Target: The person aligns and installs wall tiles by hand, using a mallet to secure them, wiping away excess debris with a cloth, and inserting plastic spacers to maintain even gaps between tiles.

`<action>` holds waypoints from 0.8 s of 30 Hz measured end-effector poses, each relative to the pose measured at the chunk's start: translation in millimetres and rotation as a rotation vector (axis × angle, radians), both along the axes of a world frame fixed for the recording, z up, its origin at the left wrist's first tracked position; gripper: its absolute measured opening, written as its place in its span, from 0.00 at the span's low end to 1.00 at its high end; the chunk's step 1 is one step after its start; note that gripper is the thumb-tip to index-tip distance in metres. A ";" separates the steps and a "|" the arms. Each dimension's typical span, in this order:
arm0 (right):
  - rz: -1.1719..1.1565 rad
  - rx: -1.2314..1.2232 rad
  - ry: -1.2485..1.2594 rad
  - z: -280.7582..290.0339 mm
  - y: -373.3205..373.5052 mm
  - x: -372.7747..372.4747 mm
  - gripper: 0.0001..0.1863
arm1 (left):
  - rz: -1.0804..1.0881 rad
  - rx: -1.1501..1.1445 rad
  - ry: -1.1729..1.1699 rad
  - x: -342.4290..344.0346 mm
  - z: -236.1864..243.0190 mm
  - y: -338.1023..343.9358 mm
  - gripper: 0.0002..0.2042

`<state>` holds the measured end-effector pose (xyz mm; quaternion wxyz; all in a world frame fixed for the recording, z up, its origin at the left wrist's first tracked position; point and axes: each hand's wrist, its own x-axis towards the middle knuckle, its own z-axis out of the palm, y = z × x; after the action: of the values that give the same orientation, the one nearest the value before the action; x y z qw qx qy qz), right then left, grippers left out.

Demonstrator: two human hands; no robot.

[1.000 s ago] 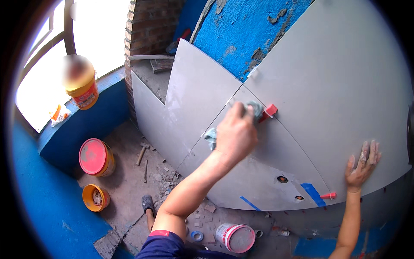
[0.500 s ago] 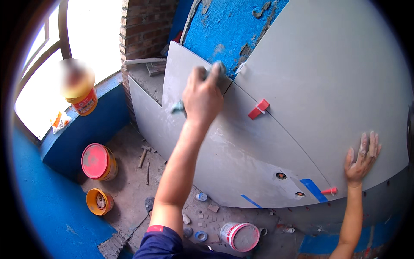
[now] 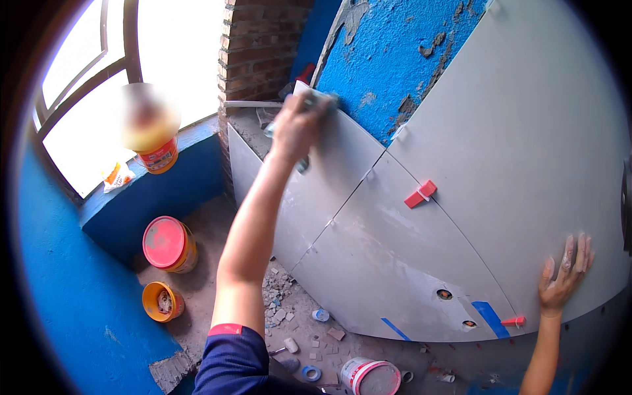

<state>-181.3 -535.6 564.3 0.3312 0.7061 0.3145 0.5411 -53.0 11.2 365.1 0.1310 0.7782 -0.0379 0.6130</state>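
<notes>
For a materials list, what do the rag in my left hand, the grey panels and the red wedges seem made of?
Rag: probably matte fabric, as it crumples in your left hand; blur hides the weave.
Grey panels: likely ceramic or stone tile, smooth with soft sheen, meeting at thin joints.
Red wedges: apparently plastic, evenly coloured, crisp-edged.

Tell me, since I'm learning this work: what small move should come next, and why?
Perhaps bring the cloth in the left hand down to the grey panel below the upper red wedge, since pale smears show there.
</notes>
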 end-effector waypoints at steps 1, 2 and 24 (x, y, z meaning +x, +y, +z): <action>0.006 0.005 0.006 -3.0 -0.2 1.9 0.26 | 0.070 0.011 -0.032 7.9 -0.3 23.9 0.21; -0.007 0.000 0.005 -3.5 -1.3 2.2 0.25 | 0.163 -0.017 0.029 13.8 1.4 37.0 0.20; -0.046 -0.077 -0.003 6.0 -12.0 -1.4 0.26 | -0.665 -1.113 -0.107 28.0 23.0 27.1 0.13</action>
<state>-182.7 -547.6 570.3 0.3710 0.6989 0.3183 0.5221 -25.0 38.2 388.1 0.6954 0.5092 0.0400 0.5056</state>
